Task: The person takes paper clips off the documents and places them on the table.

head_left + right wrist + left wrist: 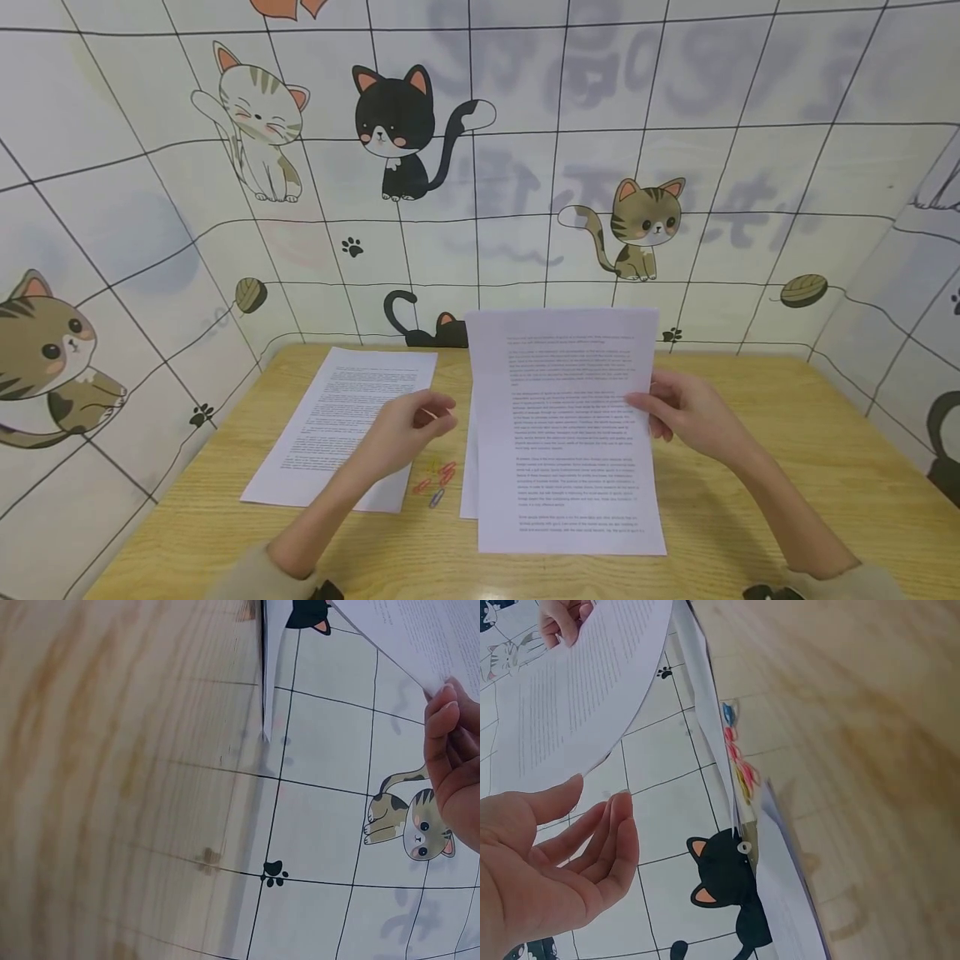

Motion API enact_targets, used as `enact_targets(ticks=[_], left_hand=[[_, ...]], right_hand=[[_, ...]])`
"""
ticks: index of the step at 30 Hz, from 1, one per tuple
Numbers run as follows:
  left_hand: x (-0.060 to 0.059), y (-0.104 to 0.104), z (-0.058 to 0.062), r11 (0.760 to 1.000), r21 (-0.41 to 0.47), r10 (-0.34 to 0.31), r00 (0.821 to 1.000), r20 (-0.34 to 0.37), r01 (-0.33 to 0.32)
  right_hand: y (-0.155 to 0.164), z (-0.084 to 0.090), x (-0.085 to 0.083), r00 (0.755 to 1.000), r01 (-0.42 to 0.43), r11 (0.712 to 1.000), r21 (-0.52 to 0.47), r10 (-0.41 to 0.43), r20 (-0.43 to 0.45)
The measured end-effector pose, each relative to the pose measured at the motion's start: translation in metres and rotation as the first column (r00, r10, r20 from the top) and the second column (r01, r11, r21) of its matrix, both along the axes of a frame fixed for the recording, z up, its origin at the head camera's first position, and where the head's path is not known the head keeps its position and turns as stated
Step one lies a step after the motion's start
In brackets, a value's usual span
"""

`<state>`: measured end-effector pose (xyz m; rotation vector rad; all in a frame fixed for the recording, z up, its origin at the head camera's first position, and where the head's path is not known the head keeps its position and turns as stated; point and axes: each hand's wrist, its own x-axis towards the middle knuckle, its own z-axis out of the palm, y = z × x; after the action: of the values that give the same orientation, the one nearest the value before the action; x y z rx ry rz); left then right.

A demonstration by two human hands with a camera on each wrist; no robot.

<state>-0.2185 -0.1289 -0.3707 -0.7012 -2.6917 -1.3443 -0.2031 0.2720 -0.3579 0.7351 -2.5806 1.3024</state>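
Note:
My right hand (647, 410) pinches the right edge of a printed sheet (566, 433) and holds it up, tilted, above the wooden table (787, 467). The right wrist view shows my fingers (444, 712) pinching that sheet (420, 630). My left hand (438, 421) hovers just left of the sheet with relaxed fingers and holds nothing; its palm (547, 862) faces up in the left wrist view. Several coloured paper clips (437, 481) lie on the table below it. Another sheet (468, 475) lies flat under the raised one.
A second printed page or stack (345, 425) lies flat at the table's left. Tiled walls with cat pictures (397, 133) close in the table at the back and both sides. The paper clips (735, 757) sit beside the flat sheet's edge.

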Motion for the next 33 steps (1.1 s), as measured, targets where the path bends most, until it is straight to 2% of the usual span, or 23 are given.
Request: enact_targets(ticks=[8,18,27,33], left_hand=[[-0.002,0.018,0.004,0.995,0.1,0.002,1.0,0.015,-0.003],[-0.004,0.036,0.004,0.992,0.1,-0.071,0.997,-0.004,0.071],[-0.005,0.044,0.005,0.988,0.152,-0.001,0.999,-0.038,0.007],[-0.007,0.048,0.007,0.987,0.158,0.03,0.999,-0.032,-0.025]], right_hand=[[-0.002,0.0,0.0,1.0,0.006,1.0,-0.021,-0.006,0.006],[-0.003,0.003,0.001,1.0,-0.024,0.997,-0.07,0.024,-0.004],[-0.001,0.007,0.003,0.999,0.046,0.995,-0.084,-0.045,0.016],[0.004,0.01,0.004,1.0,0.03,0.995,-0.094,-0.03,-0.002]])
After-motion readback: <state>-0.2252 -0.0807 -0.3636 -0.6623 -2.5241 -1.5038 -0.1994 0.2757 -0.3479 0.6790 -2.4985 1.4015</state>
